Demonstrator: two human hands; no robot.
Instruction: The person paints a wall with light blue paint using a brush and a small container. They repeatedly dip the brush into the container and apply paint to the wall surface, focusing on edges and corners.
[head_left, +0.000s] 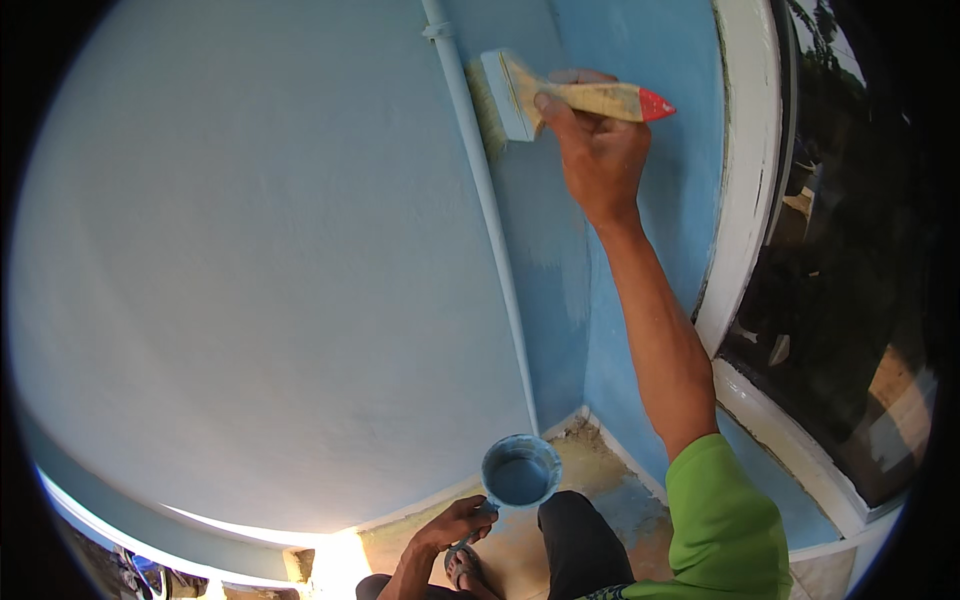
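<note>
My right hand (604, 142) grips the wooden handle of a wide paintbrush (517, 94) with a red tip. The brush's bristles point left and lie at the edge of a vertical pipe (487, 195) painted the wall's colour. Low in the view, my left hand (454, 521) holds the handle of a paint-stained dipper (521, 471) with blue-grey paint inside. Behind the pipe, a grey-blue coat (536, 195) meets brighter blue near the corner, with a ragged edge between them.
A broad pale grey-blue wall (285, 262) fills the left. To the right are a brighter blue wall (645, 45) and a white window frame (750, 142) around dark reflecting glass (847, 300). The paint-spattered floor (517, 547) lies below, with my sandalled foot (463, 570) on it.
</note>
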